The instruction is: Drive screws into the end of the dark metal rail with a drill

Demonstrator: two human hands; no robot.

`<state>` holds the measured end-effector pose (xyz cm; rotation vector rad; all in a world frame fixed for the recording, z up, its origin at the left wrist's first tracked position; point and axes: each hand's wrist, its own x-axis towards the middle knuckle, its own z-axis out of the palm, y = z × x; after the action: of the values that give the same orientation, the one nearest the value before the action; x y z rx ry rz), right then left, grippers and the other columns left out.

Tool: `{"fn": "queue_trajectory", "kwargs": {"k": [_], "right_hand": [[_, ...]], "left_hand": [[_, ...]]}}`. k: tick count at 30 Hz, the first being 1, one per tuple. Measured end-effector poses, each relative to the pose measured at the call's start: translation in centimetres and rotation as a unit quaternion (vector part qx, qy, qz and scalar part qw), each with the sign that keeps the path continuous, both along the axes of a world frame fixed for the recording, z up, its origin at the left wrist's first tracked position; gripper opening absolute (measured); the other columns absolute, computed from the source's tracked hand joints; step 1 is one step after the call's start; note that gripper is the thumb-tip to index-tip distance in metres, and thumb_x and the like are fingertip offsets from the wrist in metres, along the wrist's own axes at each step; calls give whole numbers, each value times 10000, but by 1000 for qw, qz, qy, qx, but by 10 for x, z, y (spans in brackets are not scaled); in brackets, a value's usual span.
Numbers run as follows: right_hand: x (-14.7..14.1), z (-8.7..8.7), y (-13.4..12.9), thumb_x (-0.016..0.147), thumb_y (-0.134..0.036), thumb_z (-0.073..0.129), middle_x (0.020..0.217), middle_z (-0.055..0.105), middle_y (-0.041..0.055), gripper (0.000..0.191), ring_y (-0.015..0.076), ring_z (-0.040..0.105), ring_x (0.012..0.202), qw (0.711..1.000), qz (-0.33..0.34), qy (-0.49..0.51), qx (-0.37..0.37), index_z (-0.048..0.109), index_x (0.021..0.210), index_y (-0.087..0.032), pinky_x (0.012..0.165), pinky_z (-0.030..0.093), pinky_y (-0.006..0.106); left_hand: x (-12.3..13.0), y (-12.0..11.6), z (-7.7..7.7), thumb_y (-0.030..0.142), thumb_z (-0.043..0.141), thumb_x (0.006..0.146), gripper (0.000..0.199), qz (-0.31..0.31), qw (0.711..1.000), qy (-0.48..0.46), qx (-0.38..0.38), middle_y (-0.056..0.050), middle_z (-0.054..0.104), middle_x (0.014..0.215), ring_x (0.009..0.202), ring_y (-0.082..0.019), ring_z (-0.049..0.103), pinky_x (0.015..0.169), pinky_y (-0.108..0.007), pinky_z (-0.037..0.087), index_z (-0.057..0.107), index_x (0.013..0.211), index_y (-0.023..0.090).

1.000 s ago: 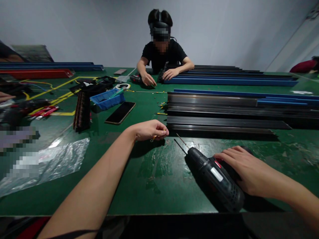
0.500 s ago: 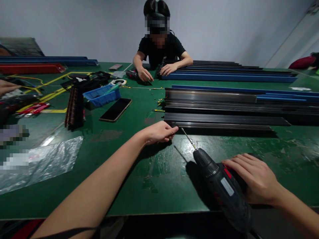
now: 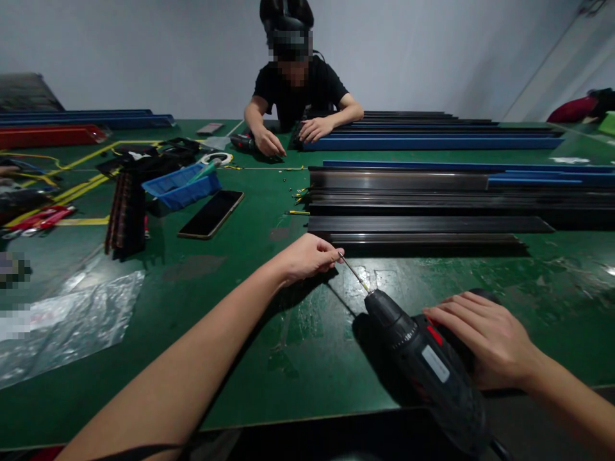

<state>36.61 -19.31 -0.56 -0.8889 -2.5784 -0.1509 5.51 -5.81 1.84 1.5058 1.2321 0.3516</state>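
Note:
In the head view my right hand (image 3: 487, 336) is wrapped round the grip of a black corded power drill (image 3: 423, 358) with a red switch, tilted so it points up and left over the table. A long thin driver bit (image 3: 354, 271) sticks out of its chuck. My left hand (image 3: 314, 258) is closed in a pinch, thumb and forefinger meeting at the bit's tip; anything small between them is too hidden to name. Just beyond that hand lie dark metal profiles (image 3: 408, 224), their left ends close to my knuckles.
The green table (image 3: 269, 346) also bears a phone (image 3: 211, 214), a blue plastic tray (image 3: 185, 187), a clear plastic bag (image 3: 81, 320) and red-handled tools (image 3: 45, 219). Across it a co-worker (image 3: 300, 86) leans over blue and black profiles (image 3: 423, 142), a drill (image 3: 243, 142) beside their hand.
The bit's tip, a little apart from my left fingers before, now meets them. My right hand still grips the drill. The whole view has shifted slightly.

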Motion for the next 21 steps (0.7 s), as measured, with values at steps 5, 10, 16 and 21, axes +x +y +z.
{"fn": "queue_trajectory", "kwargs": {"k": [5, 10, 16, 21], "right_hand": [[4, 0, -1, 758, -231, 584, 931, 741, 128, 514, 268, 685, 766, 1000, -2, -17, -8, 550, 1266, -165, 676, 490, 391], [9, 1, -3, 775, -244, 585, 925, 743, 118, 506, 269, 690, 781, 1000, 2, -10, -20, 545, 1276, -185, 676, 492, 386], [13, -1, -3, 786, -223, 564, 939, 747, 137, 520, 276, 697, 802, 1000, 20, -7, -5, 521, 1299, -155, 687, 501, 396], [13, -3, -3, 803, -228, 562, 937, 748, 124, 533, 273, 699, 807, 1000, 20, 11, -5, 513, 1332, -176, 686, 502, 390]], "left_hand": [[-7, 7, -2, 360, 734, 748, 246, -68, 996, -24, 45, -54, 720, 749, 608, -120, 548, 566, -250, 401, 763, 855, 141], [-5, 10, -8, 315, 759, 707, 219, -47, 995, -46, 71, -75, 741, 789, 685, -144, 599, 620, -257, 440, 767, 839, 139], [-6, 7, -4, 480, 748, 738, 391, -25, 996, -87, 24, -69, 710, 785, 487, -57, 388, 451, -211, 272, 745, 916, 132], [-6, 5, -1, 554, 755, 712, 457, -36, 996, -79, 26, -46, 649, 707, 490, -54, 361, 441, -203, 230, 730, 869, 125]]}}
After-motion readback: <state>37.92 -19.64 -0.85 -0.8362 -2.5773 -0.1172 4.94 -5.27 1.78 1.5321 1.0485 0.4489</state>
